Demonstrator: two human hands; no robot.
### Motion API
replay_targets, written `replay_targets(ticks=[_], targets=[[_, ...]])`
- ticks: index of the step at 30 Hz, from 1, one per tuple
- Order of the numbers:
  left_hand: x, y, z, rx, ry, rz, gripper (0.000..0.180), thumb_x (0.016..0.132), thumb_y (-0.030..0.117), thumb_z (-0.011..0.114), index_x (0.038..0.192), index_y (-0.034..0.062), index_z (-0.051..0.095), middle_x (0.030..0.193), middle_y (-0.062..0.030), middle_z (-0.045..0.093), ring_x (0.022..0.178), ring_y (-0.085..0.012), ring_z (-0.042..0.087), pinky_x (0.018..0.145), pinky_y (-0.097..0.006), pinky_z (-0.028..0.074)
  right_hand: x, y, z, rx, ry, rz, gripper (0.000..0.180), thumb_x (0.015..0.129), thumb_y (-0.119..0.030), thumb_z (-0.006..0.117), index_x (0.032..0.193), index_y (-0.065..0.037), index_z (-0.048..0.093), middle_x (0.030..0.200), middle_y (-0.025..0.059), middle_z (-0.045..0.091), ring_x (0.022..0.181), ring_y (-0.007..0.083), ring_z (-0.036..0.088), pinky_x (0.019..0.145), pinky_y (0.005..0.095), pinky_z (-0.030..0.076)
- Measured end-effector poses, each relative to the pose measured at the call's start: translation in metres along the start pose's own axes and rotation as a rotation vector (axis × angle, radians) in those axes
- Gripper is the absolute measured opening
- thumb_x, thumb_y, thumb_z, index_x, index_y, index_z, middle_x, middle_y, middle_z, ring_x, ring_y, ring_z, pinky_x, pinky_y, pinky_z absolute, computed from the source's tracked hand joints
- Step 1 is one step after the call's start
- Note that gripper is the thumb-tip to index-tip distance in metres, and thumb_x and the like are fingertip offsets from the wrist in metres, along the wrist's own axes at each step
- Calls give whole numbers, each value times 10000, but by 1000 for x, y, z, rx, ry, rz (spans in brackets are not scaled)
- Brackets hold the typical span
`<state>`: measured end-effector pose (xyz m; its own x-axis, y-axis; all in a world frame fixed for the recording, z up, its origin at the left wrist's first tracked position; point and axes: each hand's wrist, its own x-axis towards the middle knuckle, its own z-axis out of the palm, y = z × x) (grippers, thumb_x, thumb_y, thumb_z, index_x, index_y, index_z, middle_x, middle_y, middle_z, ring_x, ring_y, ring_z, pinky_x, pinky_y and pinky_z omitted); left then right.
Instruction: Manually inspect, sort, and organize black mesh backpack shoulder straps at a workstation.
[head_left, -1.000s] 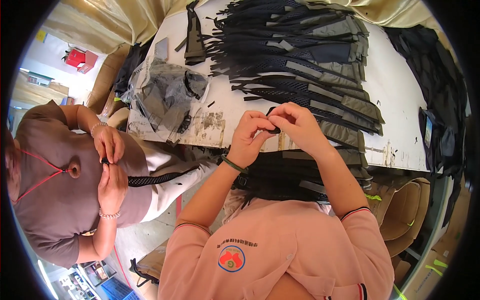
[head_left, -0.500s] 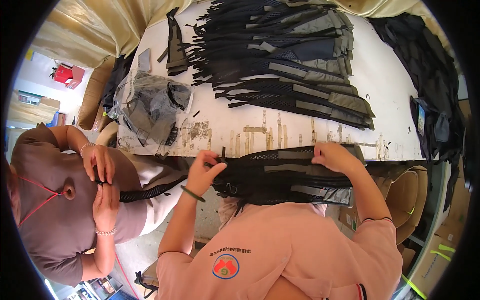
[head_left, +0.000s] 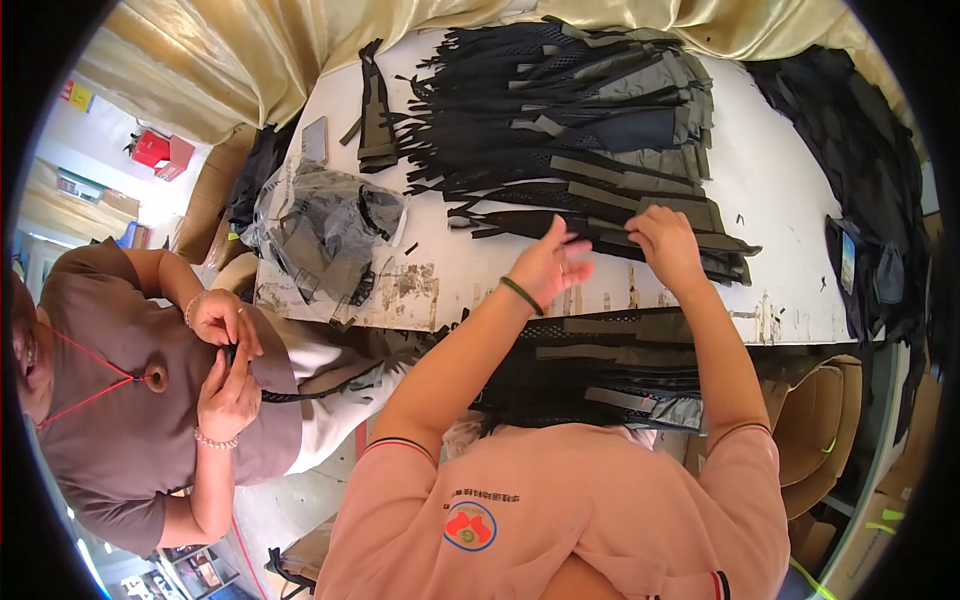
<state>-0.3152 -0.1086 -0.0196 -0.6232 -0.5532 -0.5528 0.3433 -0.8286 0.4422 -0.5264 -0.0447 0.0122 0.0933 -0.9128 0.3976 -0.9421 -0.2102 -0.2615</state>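
Observation:
On the table, black mesh straps with grey fabric panels (head_left: pixel 590 145) lie side by side in a long overlapping row. My right hand (head_left: pixel 668 243) is at the nearest strap (head_left: pixel 715 243) of that row, its thumb and fingers closed together on the strap's edge. To its left, my left hand (head_left: pixel 553 268) hovers over the near side of the row with fingers apart and slightly blurred; nothing shows in it. More straps of the same kind (head_left: pixel 610 355) rest in a stack across my lap, below the table edge, partly covered by my left forearm.
A clear plastic bag with dark pieces (head_left: pixel 330 225) and a single strap bundle (head_left: pixel 376 125) are on the table's left. Dark bags (head_left: pixel 850 150) heap along the right. A co-worker (head_left: pixel 170 390) sits at the left, handling a black strap. Cardboard boxes (head_left: pixel 815 420) stand lower right.
Both my hands have left the stack on my lap and moved forward over the table to the row of straps. My left hand has let go and spread its fingers.

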Motion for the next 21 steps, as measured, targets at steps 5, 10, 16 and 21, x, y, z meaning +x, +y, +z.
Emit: replay_targets(ticks=[5,10,16,21], targets=[[9,21,-49,82,86,403,230,882,260,636,994,62,605,841,-35,626,637,-137,607,592,-266,502,-46,-8,-21,39,-91,-59,109,698,-56,673,788,-103,633,769,30,555,813,234,546,738,361,410],[-33,32,-59,240,181,513,108,842,93,667,903,48,589,783,-41,626,615,-127,614,567,-242,503,-80,3,-19,-87,-254,33,141,676,-47,681,793,-121,653,760,38,562,812,237,536,731,353,405],[-53,19,-63,400,160,623,107,810,49,679,840,29,578,765,-52,625,621,-121,610,569,-231,494,12,-102,5,527,58,-14,248,785,-109,664,1012,-24,611,983,110,647,916,262,594,812,358,463],[-78,42,-67,574,100,537,119,825,102,666,907,24,628,767,-15,626,606,-75,559,549,-207,444,23,-120,74,1175,-300,292,161,837,-82,607,969,9,613,855,71,654,723,124,581,676,254,469]])
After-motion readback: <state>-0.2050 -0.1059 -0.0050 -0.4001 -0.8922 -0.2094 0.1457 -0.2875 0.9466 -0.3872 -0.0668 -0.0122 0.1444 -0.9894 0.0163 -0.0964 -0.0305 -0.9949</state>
